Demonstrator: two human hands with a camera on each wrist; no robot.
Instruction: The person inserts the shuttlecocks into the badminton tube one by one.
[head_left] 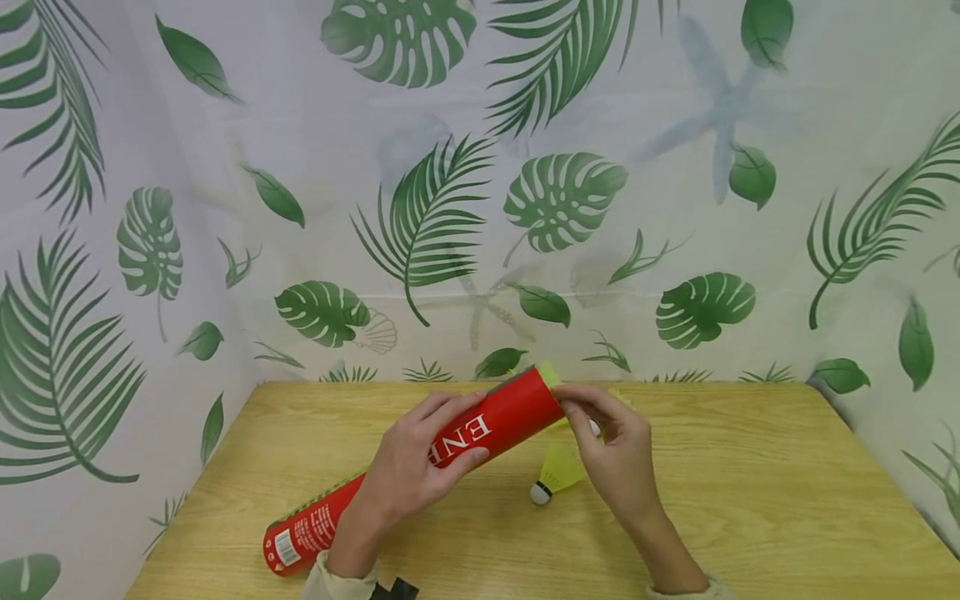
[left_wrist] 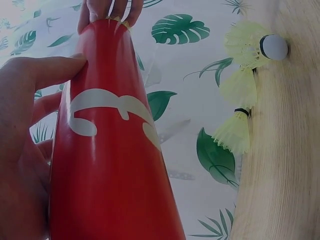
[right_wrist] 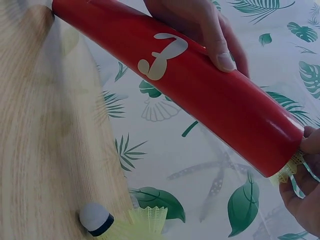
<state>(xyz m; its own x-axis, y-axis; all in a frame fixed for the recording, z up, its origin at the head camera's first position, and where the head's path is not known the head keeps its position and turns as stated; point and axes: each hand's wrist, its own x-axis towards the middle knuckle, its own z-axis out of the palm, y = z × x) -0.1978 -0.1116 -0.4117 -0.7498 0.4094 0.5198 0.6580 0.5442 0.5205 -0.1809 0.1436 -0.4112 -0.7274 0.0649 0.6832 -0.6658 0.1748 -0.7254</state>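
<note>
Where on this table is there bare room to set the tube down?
The table's right part, from the right hand to the right edge, is bare. So is the far left corner behind the tube. The middle is crowded: left hand, tube, and a shuttlecock by the right hand.

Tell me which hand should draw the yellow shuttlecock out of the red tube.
Right. The right hand is already at the open end of the red tube, its fingers on the yellow shuttlecock there, while the left hand grips the tube's middle.

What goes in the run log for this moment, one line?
left hand: grips red shuttlecock tube | right hand: pinches yellow shuttlecock at tube mouth | loose shuttlecock: on wooden table
</note>
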